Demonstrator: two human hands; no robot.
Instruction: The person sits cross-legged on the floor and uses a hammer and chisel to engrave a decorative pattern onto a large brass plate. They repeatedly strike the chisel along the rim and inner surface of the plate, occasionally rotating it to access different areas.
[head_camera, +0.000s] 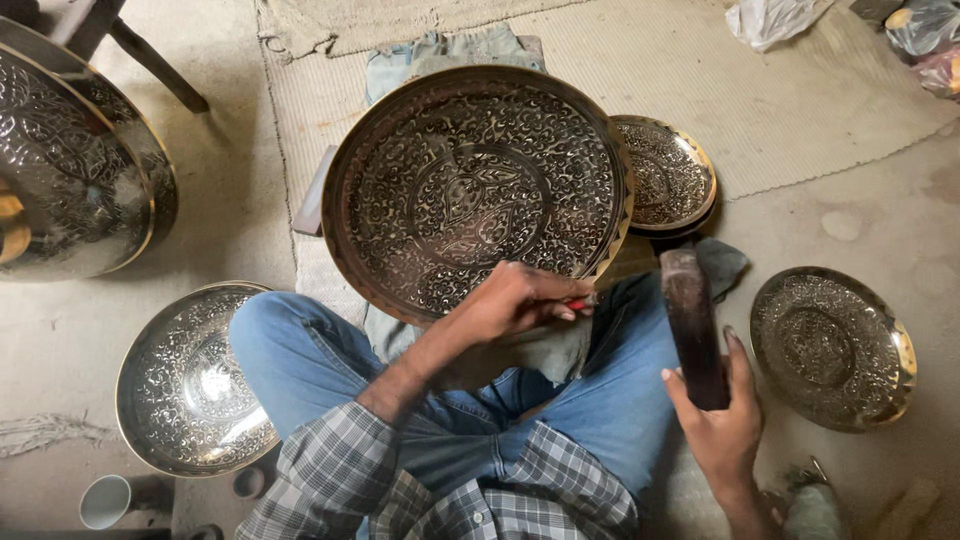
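Resting: large engraved brass tray (478, 190) tilts on the lap, face toward the worker.
Left hand (515, 300): pinches a red-tipped tool (580, 303) against the near rim.
Right hand (728, 420): clamped on a dark mallet (692, 325), raised right.
Tray: round, dense floral scrollwork.
Floor (870, 215): smaller engraved trays (832, 347).

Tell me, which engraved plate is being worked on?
The largest plate, tilted on the person's lap; the left hand presses a tool against it. The others lie untouched around.
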